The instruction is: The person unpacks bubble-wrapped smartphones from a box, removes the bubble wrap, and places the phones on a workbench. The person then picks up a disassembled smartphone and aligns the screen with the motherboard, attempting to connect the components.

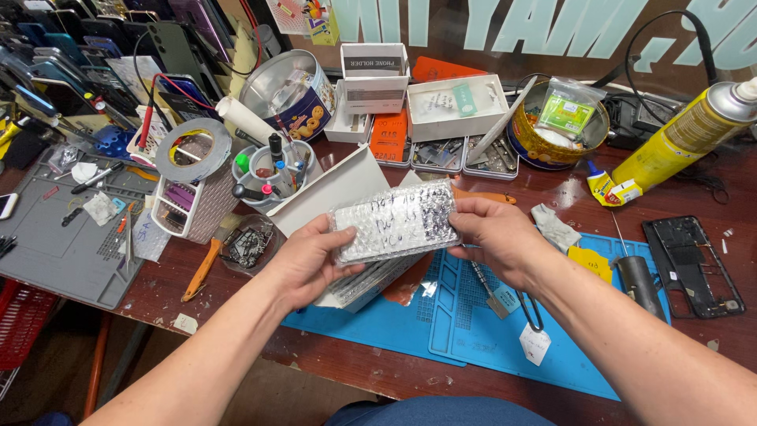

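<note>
Both my hands hold up a flat rectangular package wrapped in clear bubble wrap (396, 222), with handwriting on it, above the blue work mat (473, 323). My left hand (306, 264) grips its left end from below, thumb on top. My right hand (495, 233) pinches its right end. Below the package, more bubble-wrapped pieces (371, 280) and an open white box (335, 189) lie on the mat's left part.
A cluttered dark wooden bench. Grey mat (55, 237) at left, tape roll (193, 150) on a white basket, round tin (288, 91), white boxes (457, 106), parts trays, yellow tin (552, 134), yellow spray can (678, 134), phone frame (694, 264), tweezers (489, 288) and handled tool (639, 280).
</note>
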